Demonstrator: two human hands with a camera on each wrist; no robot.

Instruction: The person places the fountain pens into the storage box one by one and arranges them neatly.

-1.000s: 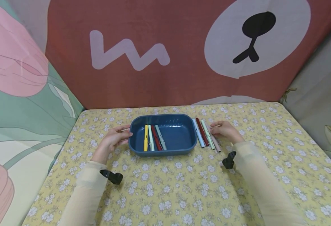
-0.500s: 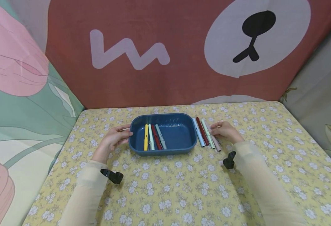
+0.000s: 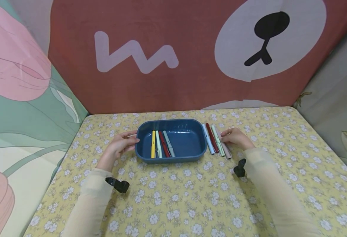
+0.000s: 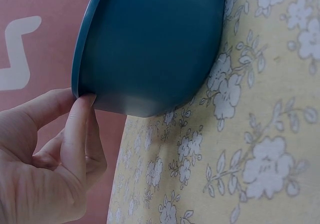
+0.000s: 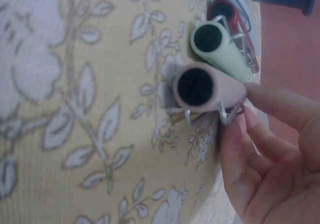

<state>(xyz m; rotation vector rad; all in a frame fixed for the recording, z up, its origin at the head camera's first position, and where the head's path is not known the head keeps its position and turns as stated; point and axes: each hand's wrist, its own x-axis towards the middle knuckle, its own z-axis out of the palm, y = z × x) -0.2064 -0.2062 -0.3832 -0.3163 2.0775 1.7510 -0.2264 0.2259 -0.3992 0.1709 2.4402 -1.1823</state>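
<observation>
My left hand point(image 3: 119, 145) pinches the left rim of a dark blue tray point(image 3: 188, 143). In the left wrist view, the thumb and fingers meet at the rim of the tray point(image 4: 150, 43). Inside it, on the left, lie a yellow pen point(image 3: 153, 144), a pale green pen, a red pen and a grey-blue pen point(image 3: 169, 144). Right of the tray, a light blue pen point(image 3: 209, 140), a dark red pen and a light green pen point(image 3: 218, 141) lie side by side. Outermost is a pink pen point(image 5: 225, 86), which my right hand point(image 3: 235, 136) pinches between thumb and fingers.
A yellow flowered cloth point(image 3: 173, 197) covers the table. Behind the table's back edge rises a reddish-brown fabric wall point(image 3: 188, 89) with a printed bear face. Printed fabric walls point(image 3: 22, 131) also stand at both sides. A small black camera sits on each wrist.
</observation>
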